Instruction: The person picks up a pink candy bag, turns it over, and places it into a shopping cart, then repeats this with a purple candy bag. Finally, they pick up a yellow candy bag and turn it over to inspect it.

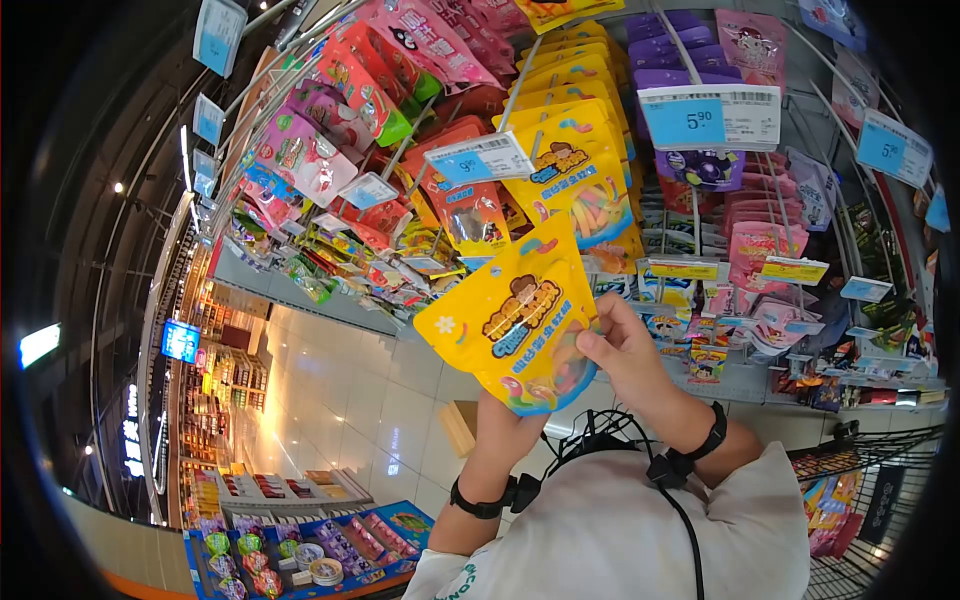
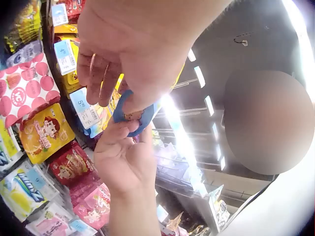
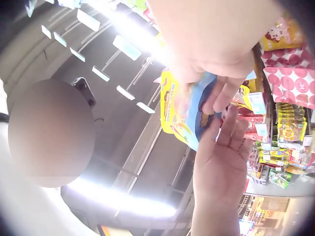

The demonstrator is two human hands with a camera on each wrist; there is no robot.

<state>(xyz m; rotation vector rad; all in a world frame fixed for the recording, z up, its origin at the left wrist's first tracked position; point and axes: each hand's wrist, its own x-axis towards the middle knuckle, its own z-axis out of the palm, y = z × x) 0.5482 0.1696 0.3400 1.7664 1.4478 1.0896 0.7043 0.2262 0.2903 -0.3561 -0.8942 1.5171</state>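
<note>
A yellow gummy candy bag (image 1: 525,310) with a blue bottom and a clear window showing colourful gummies is tilted in front of the chest. My right hand (image 1: 630,355) grips its right side, thumb over the front and fingers behind. At the lower edge my left hand (image 1: 510,425) holds the bag from below, its fingers mostly hidden behind it. In the left wrist view, the left hand (image 2: 125,54) and right hand (image 2: 128,160) meet at the bag's blue base (image 2: 129,115). The right wrist view shows that base (image 3: 201,110) between both hands.
Matching yellow bags (image 1: 570,165) hang on a hook right behind the held one. Price tags (image 1: 710,118) stick out on metal prongs among many candy packs. A black wire cart (image 1: 860,500) stands at lower right, and a low blue display (image 1: 320,550) at lower left.
</note>
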